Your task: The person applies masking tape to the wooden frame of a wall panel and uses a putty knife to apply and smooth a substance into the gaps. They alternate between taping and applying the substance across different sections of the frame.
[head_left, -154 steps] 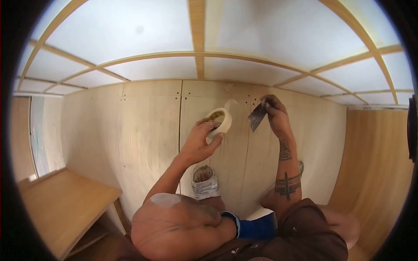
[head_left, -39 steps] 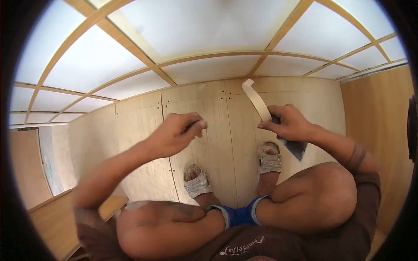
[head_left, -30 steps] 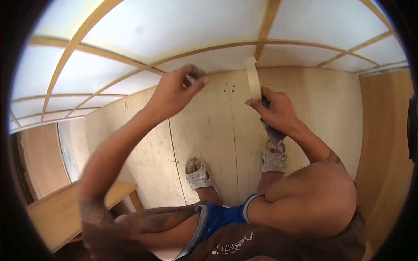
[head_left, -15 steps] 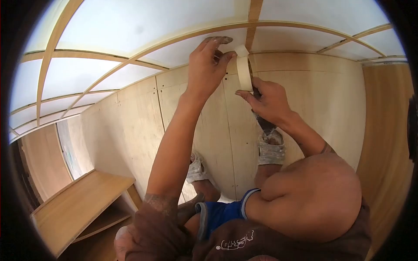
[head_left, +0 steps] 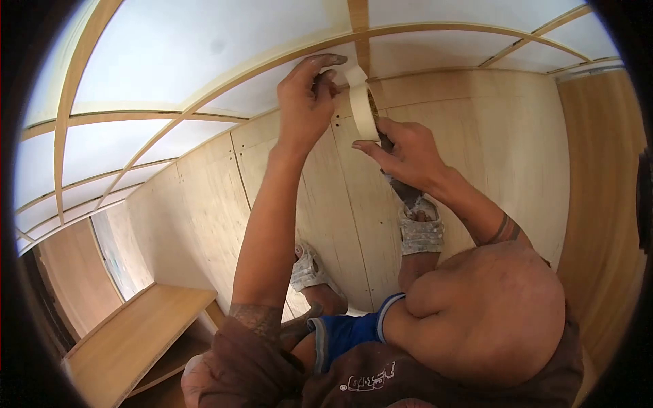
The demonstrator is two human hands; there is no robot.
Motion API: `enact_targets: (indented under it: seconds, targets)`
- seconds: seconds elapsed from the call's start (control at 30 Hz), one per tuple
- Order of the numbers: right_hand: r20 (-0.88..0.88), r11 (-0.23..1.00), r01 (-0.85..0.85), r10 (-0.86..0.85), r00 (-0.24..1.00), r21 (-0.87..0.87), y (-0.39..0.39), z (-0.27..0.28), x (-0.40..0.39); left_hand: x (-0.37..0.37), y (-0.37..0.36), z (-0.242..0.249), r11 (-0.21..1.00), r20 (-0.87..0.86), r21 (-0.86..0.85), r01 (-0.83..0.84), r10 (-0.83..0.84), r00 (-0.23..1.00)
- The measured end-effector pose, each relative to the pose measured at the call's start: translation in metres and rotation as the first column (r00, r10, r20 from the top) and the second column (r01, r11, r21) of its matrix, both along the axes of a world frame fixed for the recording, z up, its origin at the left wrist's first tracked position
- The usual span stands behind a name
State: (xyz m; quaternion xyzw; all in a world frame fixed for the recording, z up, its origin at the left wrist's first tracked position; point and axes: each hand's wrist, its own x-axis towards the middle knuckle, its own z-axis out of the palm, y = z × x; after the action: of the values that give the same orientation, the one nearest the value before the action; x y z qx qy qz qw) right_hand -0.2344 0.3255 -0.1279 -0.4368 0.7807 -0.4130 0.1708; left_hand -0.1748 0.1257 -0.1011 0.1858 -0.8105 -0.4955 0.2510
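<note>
Your left hand (head_left: 306,102) has come in beside the tape roll (head_left: 362,112), hold unclear, above your right hand (head_left: 411,156) gripping roll and scraper (head_left: 406,192); its probably light, flimsy tail (head_left: 354,73) wants pinching.

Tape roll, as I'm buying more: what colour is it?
The tape roll is pale cream, best seen in the head view.

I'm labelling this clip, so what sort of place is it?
Probably an interior being fitted out or refinished: bare wooden boards underfoot, wood-framed white panels ahead, and a roll of tape in the right hand.
</note>
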Motion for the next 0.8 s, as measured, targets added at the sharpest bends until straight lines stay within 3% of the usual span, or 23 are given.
enact_targets:
  seconds: [0.27,0.37,0.43,0.57,0.63,0.77,0.8]
  targets:
    - [-0.071,0.998,-0.045,0.042,0.997,-0.037,0.001,-0.002,0.0,0.011,-0.001,0.005,0.985,0.009,-0.153,0.073,-0.073,0.997]
    - [-0.099,0.998,-0.038,0.033,0.995,-0.053,0.001,-0.001,0.0,0.006,-0.003,-0.003,0.981,-0.088,-0.189,0.054,-0.071,0.994]
    - [-0.049,0.998,-0.045,0.048,0.998,0.051,0.0,0.0,-0.001,0.003,-0.001,-0.009,0.993,-0.08,-0.103,-0.049,0.04,0.996]
    - [-0.024,0.998,-0.028,0.03,0.999,0.053,-0.005,-0.001,-0.004,-0.012,0.008,-0.016,0.994,-0.1,0.035,-0.102,0.105,0.989]
    - [-0.018,0.999,-0.012,0.013,1.0,0.045,-0.008,-0.002,-0.005,-0.015,0.016,-0.012,0.963,0.011,0.171,-0.207,0.208,0.978]
    - [0.012,1.0,-0.009,0.009,1.0,0.023,-0.011,-0.002,-0.006,-0.023,0.022,-0.006,0.945,0.083,0.15,-0.29,0.28,0.956]
    - [0.031,1.0,-0.008,0.007,0.999,0.03,-0.012,-0.003,-0.007,-0.024,0.022,-0.007,0.929,0.032,0.229,-0.292,0.293,0.956]
